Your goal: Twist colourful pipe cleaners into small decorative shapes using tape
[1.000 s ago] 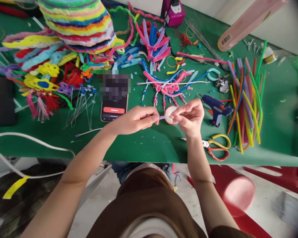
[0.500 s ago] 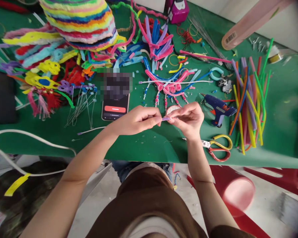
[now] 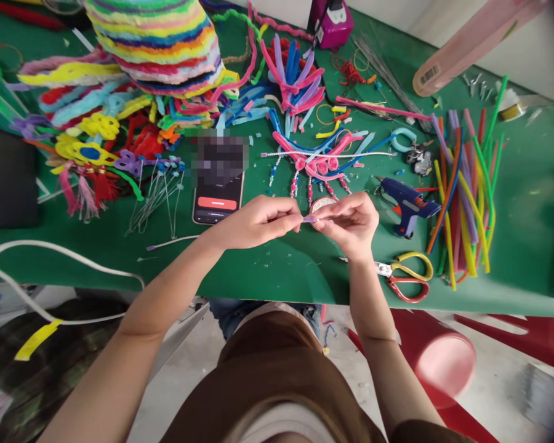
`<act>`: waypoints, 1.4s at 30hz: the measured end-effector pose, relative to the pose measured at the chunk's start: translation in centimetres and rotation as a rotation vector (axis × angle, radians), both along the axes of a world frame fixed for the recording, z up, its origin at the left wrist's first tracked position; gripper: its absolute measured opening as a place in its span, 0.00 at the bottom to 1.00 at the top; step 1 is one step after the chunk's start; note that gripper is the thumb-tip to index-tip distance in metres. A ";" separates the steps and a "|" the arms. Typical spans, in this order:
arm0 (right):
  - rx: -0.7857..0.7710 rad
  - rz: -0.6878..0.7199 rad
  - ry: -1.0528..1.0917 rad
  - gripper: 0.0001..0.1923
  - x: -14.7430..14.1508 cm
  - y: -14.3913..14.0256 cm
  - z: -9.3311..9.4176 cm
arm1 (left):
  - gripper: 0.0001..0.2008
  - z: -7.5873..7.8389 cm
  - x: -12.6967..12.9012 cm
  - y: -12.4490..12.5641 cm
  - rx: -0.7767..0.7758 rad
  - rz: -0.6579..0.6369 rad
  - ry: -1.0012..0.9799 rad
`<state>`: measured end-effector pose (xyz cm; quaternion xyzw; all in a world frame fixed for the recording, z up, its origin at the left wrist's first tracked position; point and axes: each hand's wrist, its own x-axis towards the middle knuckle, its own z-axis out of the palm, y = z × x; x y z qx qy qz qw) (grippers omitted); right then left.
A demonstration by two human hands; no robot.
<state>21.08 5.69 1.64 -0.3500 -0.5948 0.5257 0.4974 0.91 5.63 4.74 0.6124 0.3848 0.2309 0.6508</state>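
Both grips pinching short lilac pipe-cleaner piece (image 3: 309, 219): left hand (image 3: 258, 223), right hand (image 3: 351, 223), above green surface (image 3: 268, 271), near scissors (image 3: 406, 277).

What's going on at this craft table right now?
A person is working over a green table strewn with pipe cleaners. The left hand and right hand meet and pinch a short purple pipe cleaner piece between their fingertips, just in front of a small round disc. A blue glue gun and scissors lie to the right, a phone to the left.
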 end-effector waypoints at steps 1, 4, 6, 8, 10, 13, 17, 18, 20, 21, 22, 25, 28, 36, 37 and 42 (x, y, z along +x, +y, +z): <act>0.011 -0.005 -0.006 0.17 0.1 0.0 0.0 | 0.13 0.0 0.0 0.0 -0.001 -0.002 0.003; 0.081 -0.033 -0.092 0.14 0.4 0.0 0.0 | 0.13 -0.1 0.0 0.1 0.023 -0.002 0.039; 0.183 -0.034 -0.196 0.12 0.8 0.1 0.2 | 0.13 -0.3 0.0 0.1 0.060 0.003 0.087; 0.310 -0.016 -0.315 0.12 1.2 0.2 0.6 | 0.13 -0.5 -0.1 0.1 0.101 0.004 0.137; 0.410 0.013 -0.422 0.13 1.5 0.4 0.9 | 0.13 -0.6 -0.1 0.2 0.133 -0.003 0.175; 0.520 0.026 -0.552 0.12 1.5 0.4 1.0 | 0.13 -0.8 0.0 0.2 0.148 0.001 0.208; 0.666 0.007 -0.667 0.09 1.0 0.4 0.4 | 0.14 -1.0 0.3 0.2 0.152 0.012 0.234; 0.683 0.015 -0.682 0.08 0.9 0.3 0.2 | 0.13 -1.0 0.4 0.1 0.156 0.009 0.241; 0.683 0.040 -0.710 0.06 0.8 0.3 0.0 | 0.13 -1.1 0.5 0.1 0.170 0.005 0.263; 0.662 0.050 -0.725 0.05 0.8 0.4 -0.1 | 0.13 -1.1 0.6 0.1 0.177 0.005 0.275; 0.627 0.055 -0.738 0.05 0.9 0.5 -0.1 | 0.13 -1.1 0.6 0.2 0.183 0.005 0.285; 0.530 0.083 -0.731 0.07 1.6 0.8 0.0 | 0.13 -1.1 0.5 0.2 0.175 0.011 0.293; 0.532 0.153 -0.709 0.07 2.0 1.2 0.0 | 0.13 -1.1 0.4 0.2 0.118 0.002 0.255; 0.639 0.083 -0.744 0.07 1.9 1.5 -0.3 | 0.06 -3.2 1.1 0.0 -0.026 0.111 0.045; 0.617 0.087 -0.726 0.07 2.2 1.6 -0.2 | 0.06 -3.3 1.0 0.1 -0.018 0.106 0.050; 0.431 -0.057 -0.628 0.06 4.2 2.2 0.2 | 0.05 -2.9 -0.3 0.7 0.043 0.055 0.162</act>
